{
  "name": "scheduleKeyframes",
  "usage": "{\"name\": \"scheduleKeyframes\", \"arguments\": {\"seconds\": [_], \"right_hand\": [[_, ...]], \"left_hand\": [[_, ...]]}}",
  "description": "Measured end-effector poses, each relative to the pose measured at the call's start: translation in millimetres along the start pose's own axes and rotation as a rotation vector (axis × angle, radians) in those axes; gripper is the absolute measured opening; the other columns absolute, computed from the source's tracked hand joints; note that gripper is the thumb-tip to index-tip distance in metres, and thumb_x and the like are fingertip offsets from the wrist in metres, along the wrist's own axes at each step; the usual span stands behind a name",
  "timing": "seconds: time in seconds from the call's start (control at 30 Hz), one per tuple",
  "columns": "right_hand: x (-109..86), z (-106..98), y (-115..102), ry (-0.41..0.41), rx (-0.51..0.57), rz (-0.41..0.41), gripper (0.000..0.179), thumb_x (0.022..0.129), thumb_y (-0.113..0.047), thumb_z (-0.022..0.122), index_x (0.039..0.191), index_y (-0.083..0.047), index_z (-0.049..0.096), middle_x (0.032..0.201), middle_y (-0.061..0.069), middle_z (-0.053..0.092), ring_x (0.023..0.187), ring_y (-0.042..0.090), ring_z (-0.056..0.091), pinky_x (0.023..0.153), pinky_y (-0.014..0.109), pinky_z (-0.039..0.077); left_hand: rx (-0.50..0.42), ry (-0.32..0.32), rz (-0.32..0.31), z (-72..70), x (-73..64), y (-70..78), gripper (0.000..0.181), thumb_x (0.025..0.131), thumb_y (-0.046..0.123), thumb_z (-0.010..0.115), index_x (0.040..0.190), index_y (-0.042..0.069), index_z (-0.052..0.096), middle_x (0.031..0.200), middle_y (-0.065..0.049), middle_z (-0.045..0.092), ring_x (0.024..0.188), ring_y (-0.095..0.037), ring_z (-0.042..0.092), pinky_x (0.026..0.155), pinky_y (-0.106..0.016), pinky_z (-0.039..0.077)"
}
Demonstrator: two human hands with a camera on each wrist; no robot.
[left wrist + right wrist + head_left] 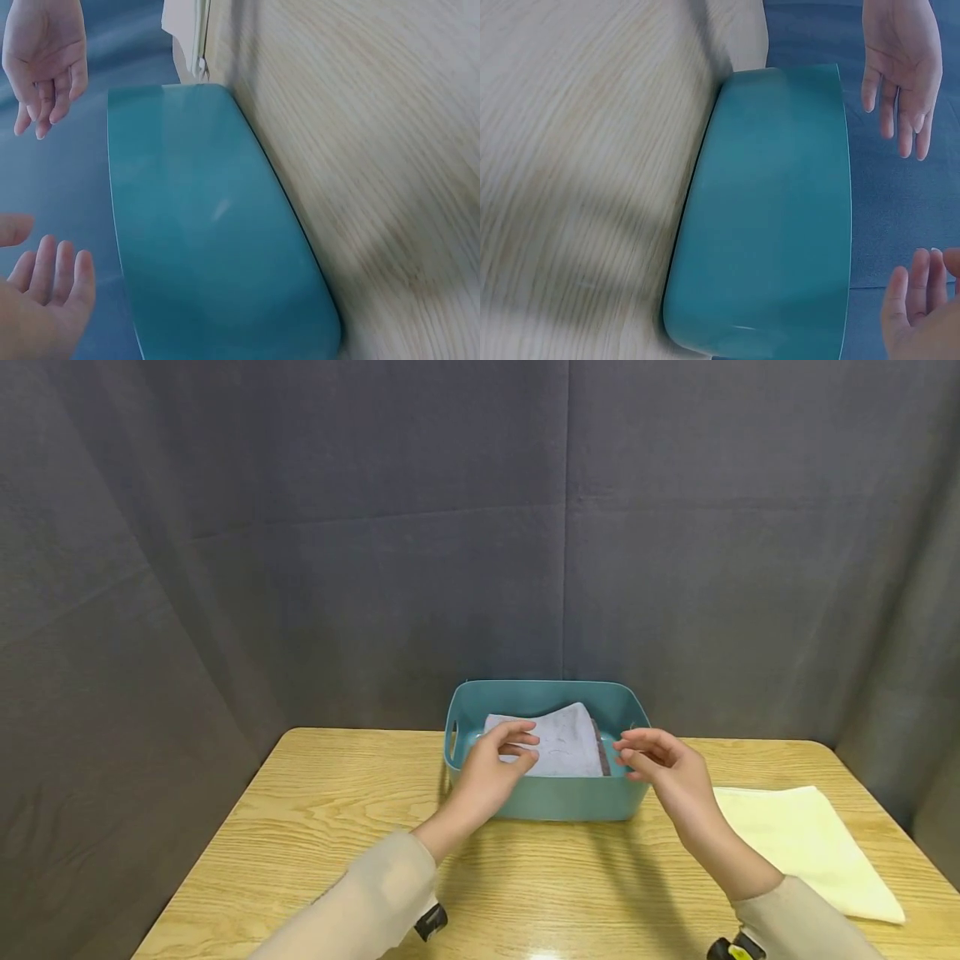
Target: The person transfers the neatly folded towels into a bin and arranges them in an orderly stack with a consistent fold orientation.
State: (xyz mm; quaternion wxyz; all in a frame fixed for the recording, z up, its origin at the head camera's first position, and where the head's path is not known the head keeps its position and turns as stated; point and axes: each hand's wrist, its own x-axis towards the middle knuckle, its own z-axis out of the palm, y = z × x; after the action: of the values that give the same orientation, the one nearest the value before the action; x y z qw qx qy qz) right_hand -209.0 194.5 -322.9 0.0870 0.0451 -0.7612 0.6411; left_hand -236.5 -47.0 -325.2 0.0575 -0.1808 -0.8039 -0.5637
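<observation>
"How are your hands?"

"Empty. My left hand (493, 770) and right hand (672, 770) hang apart, fingers loosely curved, above the rim of the bin (562, 799)."

"And in the bin?"

"The grey cloth (555, 745), with a brown edge (603, 757) showing at its right. What that edge belongs to, I can't tell."

"What could go wrong?"

"If I lowered my wrists carelessly, I might knock the rim and shove the bin askew. If I pinched only the cloth's far corner, I'd probably unfold it, or drag the brown piece along."

"Farther out?"

"The yellow cloth (806, 843) lies on the table (315, 827), right of the bin, near my right sleeve (806, 918). A wide swing of that arm could ruck it."
</observation>
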Motion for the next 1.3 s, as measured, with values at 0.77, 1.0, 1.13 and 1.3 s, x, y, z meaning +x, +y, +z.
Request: {"name": "scheduleKeyframes", "arguments": {"seconds": [0.77, 1.0, 1.13, 1.3], "right_hand": [[-20.8, -24, 5, 0.001, 0.124, -0.047, 0.018, 0.094, -0.009, 0.069, 0.111, -0.006, 0.068, 0.101, -0.005, 0.073, 0.091, 0.008, 0.068, 0.074, 0.023, 0.055], [-27.8, -35, 10, 0.006, 0.101, -0.04, 0.016, 0.095, -0.008, 0.067, 0.111, -0.008, 0.068, 0.1, -0.008, 0.072, 0.089, 0.008, 0.068, 0.074, 0.022, 0.055], [-30.0, -43, 13, 0.013, 0.137, -0.03, 0.016, 0.095, -0.008, 0.067, 0.111, -0.011, 0.069, 0.101, -0.007, 0.072, 0.09, 0.009, 0.068, 0.075, 0.022, 0.056], [-34.9, -51, 20, 0.016, 0.187, -0.03, 0.016, 0.094, -0.007, 0.068, 0.11, -0.009, 0.069, 0.101, -0.005, 0.073, 0.088, 0.01, 0.07, 0.074, 0.022, 0.056]], "left_hand": [[-0.064, -0.111, -0.011, 24.8, -21.2, 5.0, 0.032, 0.095, 0.011, 0.068, 0.127, 0.014, 0.064, 0.109, -0.001, 0.07, 0.098, -0.013, 0.063, 0.085, -0.029, 0.05], [-0.084, -0.145, -0.002, 30.8, -24.0, 7.6, 0.032, 0.095, 0.011, 0.067, 0.127, 0.014, 0.063, 0.11, -0.003, 0.069, 0.097, -0.009, 0.062, 0.083, -0.026, 0.05], [-0.078, -0.168, -0.004, 37.0, -28.8, 5.7, 0.032, 0.095, 0.012, 0.068, 0.127, 0.013, 0.064, 0.109, 0.002, 0.07, 0.096, -0.007, 0.062, 0.081, -0.025, 0.05], [-0.064, -0.197, -0.01, 46.0, -35.5, 2.6, 0.032, 0.095, 0.013, 0.068, 0.127, 0.012, 0.064, 0.108, 0.006, 0.07, 0.094, -0.004, 0.061, 0.082, -0.025, 0.05]]}}
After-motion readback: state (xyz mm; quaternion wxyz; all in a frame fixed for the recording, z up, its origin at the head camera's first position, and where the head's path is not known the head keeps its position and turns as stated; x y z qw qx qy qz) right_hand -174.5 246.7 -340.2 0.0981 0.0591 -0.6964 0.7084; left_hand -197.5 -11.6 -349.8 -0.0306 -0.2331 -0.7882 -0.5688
